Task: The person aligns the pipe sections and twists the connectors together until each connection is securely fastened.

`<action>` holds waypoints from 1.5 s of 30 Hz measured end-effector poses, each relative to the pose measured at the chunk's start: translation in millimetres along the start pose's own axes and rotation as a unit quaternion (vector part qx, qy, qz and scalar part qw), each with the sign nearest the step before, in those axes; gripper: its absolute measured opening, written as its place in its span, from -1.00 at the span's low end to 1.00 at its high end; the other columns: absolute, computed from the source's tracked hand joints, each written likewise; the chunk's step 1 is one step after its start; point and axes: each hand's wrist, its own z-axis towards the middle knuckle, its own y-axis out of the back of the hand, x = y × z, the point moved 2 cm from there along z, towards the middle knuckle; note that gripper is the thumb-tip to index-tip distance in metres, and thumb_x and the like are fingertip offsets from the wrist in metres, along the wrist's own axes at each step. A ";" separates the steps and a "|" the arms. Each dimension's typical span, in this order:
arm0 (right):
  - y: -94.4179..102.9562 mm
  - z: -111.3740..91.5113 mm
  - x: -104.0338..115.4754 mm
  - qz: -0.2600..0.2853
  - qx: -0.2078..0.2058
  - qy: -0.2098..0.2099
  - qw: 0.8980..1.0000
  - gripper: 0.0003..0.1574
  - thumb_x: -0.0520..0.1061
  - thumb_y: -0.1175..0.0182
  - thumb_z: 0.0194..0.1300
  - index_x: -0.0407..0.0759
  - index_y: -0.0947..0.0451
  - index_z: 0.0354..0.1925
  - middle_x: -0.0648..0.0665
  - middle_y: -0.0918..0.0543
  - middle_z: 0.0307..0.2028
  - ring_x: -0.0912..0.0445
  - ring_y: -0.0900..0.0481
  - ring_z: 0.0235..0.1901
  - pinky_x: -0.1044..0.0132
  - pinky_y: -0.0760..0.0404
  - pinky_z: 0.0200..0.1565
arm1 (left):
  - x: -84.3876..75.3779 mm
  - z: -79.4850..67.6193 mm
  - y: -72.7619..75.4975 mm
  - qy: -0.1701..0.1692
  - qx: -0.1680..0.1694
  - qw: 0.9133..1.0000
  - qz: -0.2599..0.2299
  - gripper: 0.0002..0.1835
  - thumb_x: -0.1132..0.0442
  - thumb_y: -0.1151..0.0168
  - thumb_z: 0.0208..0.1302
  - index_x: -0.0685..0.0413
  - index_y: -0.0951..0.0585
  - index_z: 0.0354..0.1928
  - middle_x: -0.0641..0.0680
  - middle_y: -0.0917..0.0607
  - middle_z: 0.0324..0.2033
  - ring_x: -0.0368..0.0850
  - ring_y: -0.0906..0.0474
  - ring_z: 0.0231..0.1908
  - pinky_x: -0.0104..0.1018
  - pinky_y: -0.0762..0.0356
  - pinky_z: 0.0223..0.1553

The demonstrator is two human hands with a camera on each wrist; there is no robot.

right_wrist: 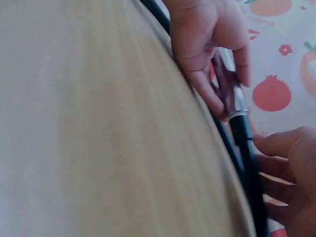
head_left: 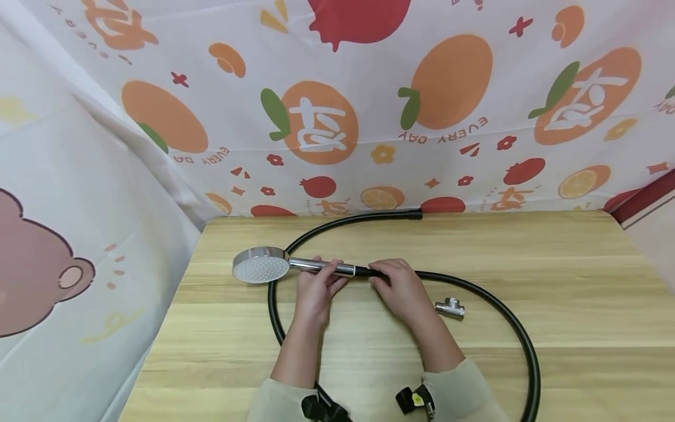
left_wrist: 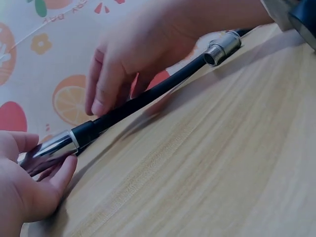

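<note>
A chrome hand shower head (head_left: 261, 268) lies across the middle of the table, its spray face at the left and its handle pointing right. My left hand (head_left: 312, 296) grips the chrome handle (left_wrist: 55, 150) near its lower end. Joined to that end is the black shower hose (head_left: 506, 313), its collar (right_wrist: 240, 129) right against the chrome. My right hand (head_left: 405, 294) holds the hose just beyond the collar, thumb on one side and fingers on the other. In the right wrist view, part of the handle is hidden by my left fingers.
A chrome tee fitting (head_left: 450, 308) lies on the wooden table (head_left: 590, 275), right of my right hand. The hose loops widely around both arms, with its free end (head_left: 413, 214) near the back edge. Behind hangs a fruit-printed cloth (head_left: 369, 64).
</note>
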 end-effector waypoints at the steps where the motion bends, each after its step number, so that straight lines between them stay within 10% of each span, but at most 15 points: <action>1: 2.4 -0.6 1.9 -0.001 0.004 -0.002 1.000 -0.66 -0.11 -0.32 0.31 -0.10 -0.67 0.05 -0.08 -0.69 0.04 0.00 -0.56 0.12 0.05 -0.55 0.19 | 0.3 -0.8 -0.1 0.002 -0.002 1.000 -0.003 -0.19 0.41 -0.17 0.36 0.27 0.08 0.48 0.27 -0.60 -0.03 -0.03 -0.70 -0.10 -0.10 -0.67 -0.01; 11: 47.3 -11.4 9.8 -0.033 0.052 -0.010 0.998 -0.61 -0.06 -0.26 0.36 -0.13 -0.63 0.11 -0.11 -0.66 0.09 -0.05 -0.53 0.18 -0.02 -0.52 0.21 | -6.6 -9.4 0.6 0.010 0.007 1.000 -0.004 -0.49 0.38 -0.10 0.39 0.34 -0.17 0.28 0.19 -0.46 -0.01 0.01 -0.55 0.05 0.07 -0.49 0.22; 23: 99.3 -47.8 -22.1 -0.039 0.007 -0.038 0.998 -0.63 -0.12 -0.28 0.34 -0.17 -0.63 0.09 -0.10 -0.70 -0.08 0.01 -0.64 -0.07 0.08 -0.69 -0.09 | -34.4 -33.1 20.4 0.060 0.082 0.979 0.178 -0.44 0.15 -0.05 0.47 0.22 -0.12 0.35 0.44 -0.54 0.14 0.23 -0.62 0.07 0.03 -0.63 0.05; 27: 105.8 -62.2 -30.9 -0.054 -0.009 -0.030 0.998 -0.66 -0.13 -0.31 0.31 -0.20 -0.65 0.04 -0.01 -0.67 -0.28 0.15 -0.58 -0.31 0.28 -0.63 -0.29 | -41.9 -44.2 19.4 0.074 0.108 0.955 0.266 -0.17 0.04 -0.09 0.46 0.29 0.11 0.47 0.41 -0.59 0.11 0.23 -0.68 -0.03 0.02 -0.70 -0.10; 31: 108.4 -75.3 -39.0 -0.058 -0.018 -0.026 0.998 -0.65 -0.16 -0.37 0.24 -0.20 -0.66 0.00 0.04 -0.61 -0.36 0.17 -0.52 -0.36 0.38 -0.57 -0.36 | -53.8 -52.1 16.8 0.077 0.128 0.912 0.381 -0.05 -0.08 -0.09 0.45 0.32 0.19 0.51 0.37 -0.67 0.00 0.16 -0.74 -0.25 -0.04 -0.73 -0.37; 36: 110.6 -86.2 -50.5 -0.064 -0.032 -0.028 0.997 -0.66 -0.20 -0.39 0.20 -0.21 -0.67 -0.03 0.05 -0.57 -0.39 0.18 -0.49 -0.37 0.37 -0.55 -0.36 | -75.3 -49.1 4.1 0.035 0.142 0.869 0.473 -0.33 -0.14 -0.06 0.44 0.26 -0.38 0.33 0.27 -0.73 -0.12 0.09 -0.73 -0.36 -0.21 -0.58 -0.59; 45: 114.1 -95.3 -62.4 -0.064 -0.046 -0.031 0.996 -0.66 -0.21 -0.42 0.17 -0.22 -0.68 -0.05 0.06 -0.56 -0.41 0.21 -0.49 -0.39 0.38 -0.58 -0.35 | -82.4 -29.6 -52.5 -0.060 0.187 0.821 0.537 -0.49 -0.14 -0.09 0.42 0.04 -0.51 0.22 0.14 -0.76 -0.17 0.05 -0.74 -0.30 -0.16 -0.67 -0.23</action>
